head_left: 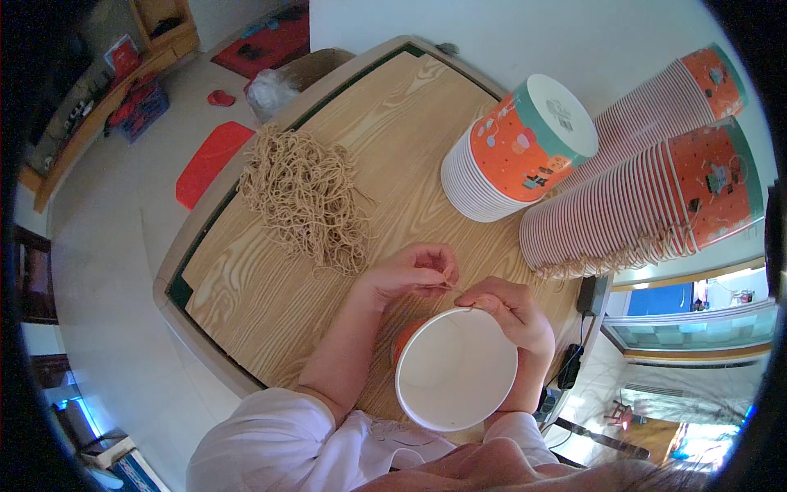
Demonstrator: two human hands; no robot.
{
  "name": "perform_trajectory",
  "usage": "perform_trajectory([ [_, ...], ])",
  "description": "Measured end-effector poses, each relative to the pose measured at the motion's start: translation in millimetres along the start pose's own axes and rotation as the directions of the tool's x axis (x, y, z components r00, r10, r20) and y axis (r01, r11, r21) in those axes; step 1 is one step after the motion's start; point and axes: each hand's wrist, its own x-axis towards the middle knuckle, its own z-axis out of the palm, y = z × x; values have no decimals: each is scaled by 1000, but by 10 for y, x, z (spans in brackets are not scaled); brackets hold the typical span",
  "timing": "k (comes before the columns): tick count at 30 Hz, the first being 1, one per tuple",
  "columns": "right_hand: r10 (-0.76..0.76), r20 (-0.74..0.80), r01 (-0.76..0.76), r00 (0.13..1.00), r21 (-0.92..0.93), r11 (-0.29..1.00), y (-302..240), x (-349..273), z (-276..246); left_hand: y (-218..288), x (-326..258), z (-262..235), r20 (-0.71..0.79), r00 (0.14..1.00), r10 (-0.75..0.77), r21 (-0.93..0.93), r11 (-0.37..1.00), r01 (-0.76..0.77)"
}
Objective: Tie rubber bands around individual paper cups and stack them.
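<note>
A large paper tub [456,373] is tipped with its open white mouth toward me, close to my body at the table's near side. My right hand [516,318] grips the tub's rim at the upper right, fingers curled over the edge. Just left of it, my left hand [414,272] is closed in a pinch on a thin tan cord, which runs toward the fingers of my right hand. How the cord meets the tub is partly hidden by the fingers. Beyond my left hand lies a loose heap of tan cords [307,201].
An upside-down stack of orange-and-green paper tubs [529,152] stands on the wood-grain table [246,291]. Long stacks of tubs [631,205] lean at the right, cord ends hanging along the nearer one. A black adapter [570,366] hangs off the right edge. A red stool [211,164] is on the left.
</note>
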Motion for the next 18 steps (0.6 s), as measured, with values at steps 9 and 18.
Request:
perform_trajectory([
  [9,73,-39,-72,997,43,997,-23,-50,-38,170,-57,38,55,993,-101,46,994,99],
  [18,85,-44,-85,995,-8,996,-27,-56,-40,17,66,55,53,997,-53,306,952,34],
])
